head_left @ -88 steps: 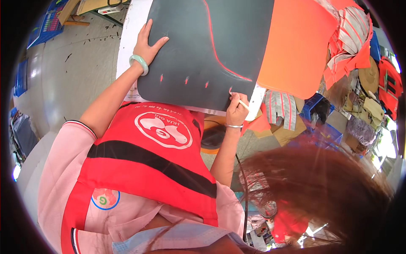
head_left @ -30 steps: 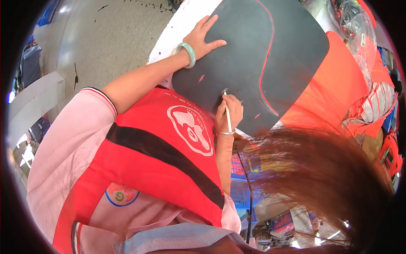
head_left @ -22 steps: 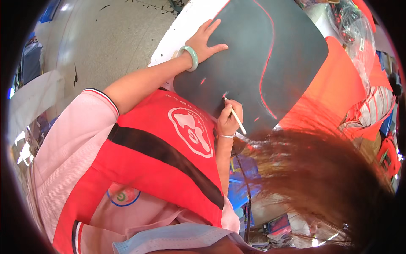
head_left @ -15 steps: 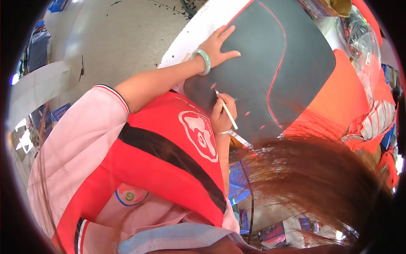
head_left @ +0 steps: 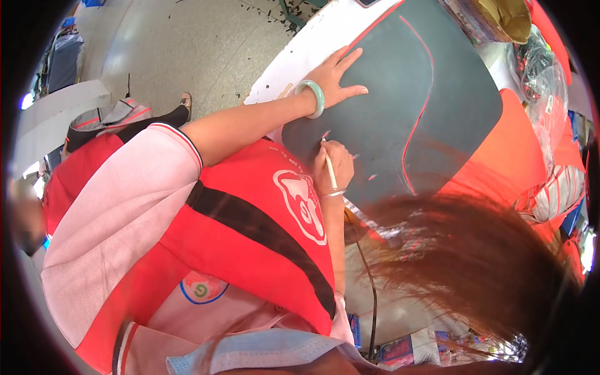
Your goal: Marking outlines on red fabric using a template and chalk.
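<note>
A large dark grey-green sheet (head_left: 369,115) with rounded corners lies before me, with a thin red curved line along its right part. My left hand (head_left: 337,81), wearing a pale green bangle (head_left: 319,99), rests flat on its upper left edge, fingers spread. In my right hand (head_left: 336,164) is a slim white pen (head_left: 330,170), pinched between the fingers. Its tip is at a short red mark (head_left: 325,135) near the sheet's near left edge; whether it touches, I cannot tell. Other small red marks (head_left: 372,177) sit to the right of that hand.
Under the sheet is a white tabletop (head_left: 290,65), with orange-red material (head_left: 494,156) to the right. Clear plastic bags (head_left: 537,75) and a brown paper bag (head_left: 503,19) are at the far right. Another person in red (head_left: 81,165) is at the left. Hair (head_left: 462,256) covers the lower right.
The view has shifted a little, and another person has come into it at the left. My right hand has moved the pen tip close to the short red mark. My left hand stays spread on the sheet.
</note>
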`<state>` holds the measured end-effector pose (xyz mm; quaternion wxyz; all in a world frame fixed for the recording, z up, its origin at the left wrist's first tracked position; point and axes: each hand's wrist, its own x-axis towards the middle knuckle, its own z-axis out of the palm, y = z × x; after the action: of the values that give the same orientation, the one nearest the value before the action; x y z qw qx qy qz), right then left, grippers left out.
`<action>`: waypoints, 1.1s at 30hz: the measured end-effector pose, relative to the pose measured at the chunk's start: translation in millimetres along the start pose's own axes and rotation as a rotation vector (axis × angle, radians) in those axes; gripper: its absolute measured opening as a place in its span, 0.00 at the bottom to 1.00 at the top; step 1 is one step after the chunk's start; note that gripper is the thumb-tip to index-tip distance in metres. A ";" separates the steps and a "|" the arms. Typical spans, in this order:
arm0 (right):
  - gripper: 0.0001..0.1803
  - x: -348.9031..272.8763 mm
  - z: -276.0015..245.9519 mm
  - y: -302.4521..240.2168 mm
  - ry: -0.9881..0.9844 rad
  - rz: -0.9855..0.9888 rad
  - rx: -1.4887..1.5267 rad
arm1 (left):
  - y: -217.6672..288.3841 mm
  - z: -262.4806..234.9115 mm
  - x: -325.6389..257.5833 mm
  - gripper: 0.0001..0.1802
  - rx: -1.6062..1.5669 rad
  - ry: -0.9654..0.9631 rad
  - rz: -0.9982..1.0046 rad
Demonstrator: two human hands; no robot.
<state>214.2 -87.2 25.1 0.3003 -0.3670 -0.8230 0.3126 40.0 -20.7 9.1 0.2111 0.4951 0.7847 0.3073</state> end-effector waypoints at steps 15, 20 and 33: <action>0.15 6.1 -133.7 105.6 0.661 0.454 -0.212 | 5.3 -2.4 -4.2 0.51 -0.057 0.023 0.094; 0.18 5.4 -152.7 125.1 0.426 0.778 -0.728 | 8.3 -7.4 -0.7 0.55 -0.069 -0.009 -0.003; 0.18 2.8 -150.4 135.8 0.622 0.713 -0.503 | -1.2 -6.6 1.9 0.52 -0.197 -0.044 0.025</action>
<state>378.1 31.9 19.9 0.3078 -0.7598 -0.5690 0.0649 34.2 -21.2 13.0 0.2722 0.4886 0.7395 0.3747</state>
